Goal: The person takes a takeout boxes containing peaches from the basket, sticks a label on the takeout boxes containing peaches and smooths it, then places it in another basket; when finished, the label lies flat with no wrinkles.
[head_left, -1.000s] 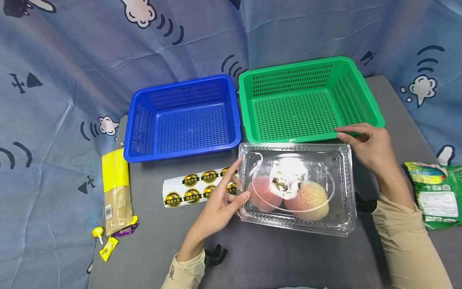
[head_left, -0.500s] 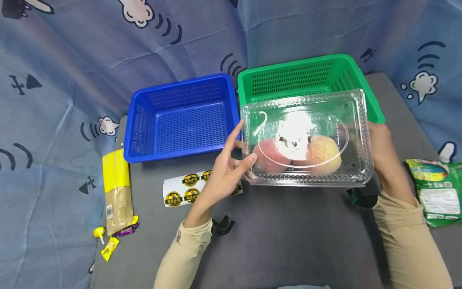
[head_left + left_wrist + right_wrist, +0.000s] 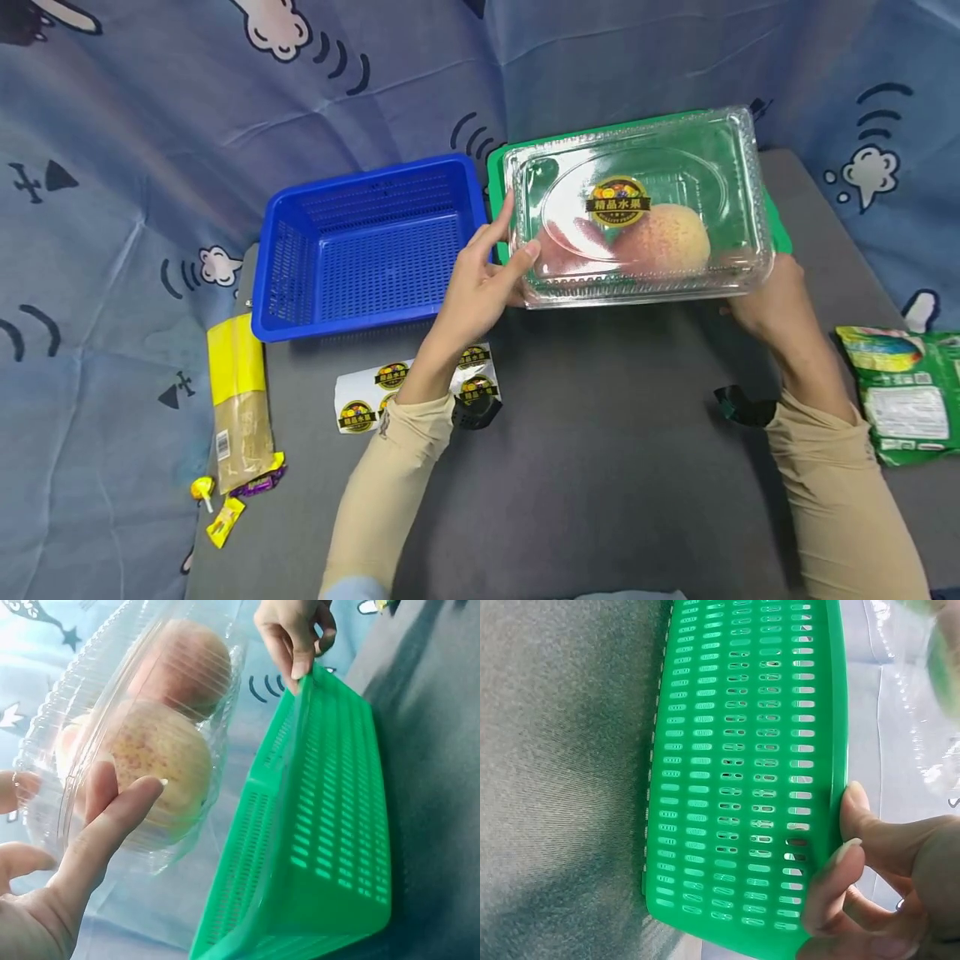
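My left hand grips the left end of a clear plastic clamshell container, thumb on top. Inside sit two peaches, one yellowish and one redder. A round black-and-gold sticker is on the lid. The container is held up, tilted, and covers most of the green basket in the head view; in the left wrist view it is beside the basket, apart from it. My right hand pinches the basket's rim between thumb and fingers, its fingertips hidden behind the container in the head view.
A blue basket stands left of the green one. A sheet of stickers lies below it. At far left are a yellow-and-brown packet, a lollipop and wrapped candies. A green bag lies at right.
The container has risen forward with my left hand, from in front of the green basket to over it in the head view. Glare has shifted off the sticker. My right hand stays near the basket's rim.
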`<state>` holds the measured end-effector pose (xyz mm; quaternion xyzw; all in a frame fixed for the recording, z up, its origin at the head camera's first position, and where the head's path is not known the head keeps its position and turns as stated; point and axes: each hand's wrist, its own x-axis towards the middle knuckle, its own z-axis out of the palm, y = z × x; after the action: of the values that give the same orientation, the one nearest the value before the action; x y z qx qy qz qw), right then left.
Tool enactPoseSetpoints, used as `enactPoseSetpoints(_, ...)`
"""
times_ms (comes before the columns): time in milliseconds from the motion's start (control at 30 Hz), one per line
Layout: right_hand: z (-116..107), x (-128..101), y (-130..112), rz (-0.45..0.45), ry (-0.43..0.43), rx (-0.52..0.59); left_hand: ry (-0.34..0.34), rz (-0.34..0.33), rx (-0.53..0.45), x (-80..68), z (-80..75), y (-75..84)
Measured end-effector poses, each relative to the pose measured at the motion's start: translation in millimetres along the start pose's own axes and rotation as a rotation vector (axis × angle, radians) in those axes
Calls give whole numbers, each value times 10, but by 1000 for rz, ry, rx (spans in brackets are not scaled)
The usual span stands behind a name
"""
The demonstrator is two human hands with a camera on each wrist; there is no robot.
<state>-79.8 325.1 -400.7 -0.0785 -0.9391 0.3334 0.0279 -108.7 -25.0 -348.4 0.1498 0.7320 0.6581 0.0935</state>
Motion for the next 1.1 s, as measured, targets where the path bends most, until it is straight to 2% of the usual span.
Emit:
enactPoseSetpoints(67,1,-7,-26,33,-23,5,16,-5,-6,88,-8,-17)
enactPoseSetpoints(167,1,-38,-42,25,-32,31,46,-27,1,227,-18,-61)
enactPoseSetpoints(433,13,-69,-35,-5,-18,28,42,-159,-5,542,-9,-182)
enactPoseSetpoints(567,12,-75,-39,-14,-17,26,45,-194,-11,630,3,-234)
enactPoseSetpoints(800,-3,-96,-31,-25,-1,31,11,-199,45,759,41,-304)
enactPoseSetpoints(1100,-5,-105,-29,-41,9,61,22,-257,99,897,187,-346)
